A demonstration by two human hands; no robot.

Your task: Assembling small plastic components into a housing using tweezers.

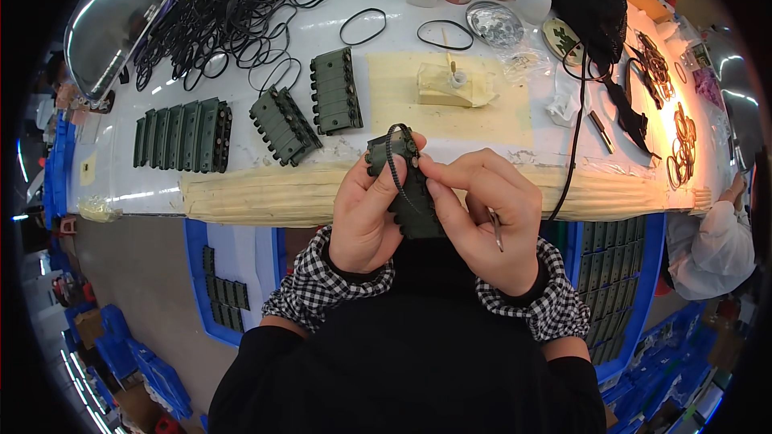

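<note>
A black ribbed loop (390,153) is best laid untwisted, the dark-green ridged block (416,217) gripped by curled left hand (362,205), its edge touched by right hand (492,209), fingertips nearly closed (slim metal tool (497,235) held).

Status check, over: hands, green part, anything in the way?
Left hand gripping green part. Right hand at part's right edge, thin tool in hand. Black band across part; nothing else visibly blocking.

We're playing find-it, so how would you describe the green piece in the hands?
Find the long white table, then the middle of its near edge, where the left hand and right hand are. Between them is the green piece, with a thin black band across it. The other green pieces nearby lie on the table; this one is held up.
</note>
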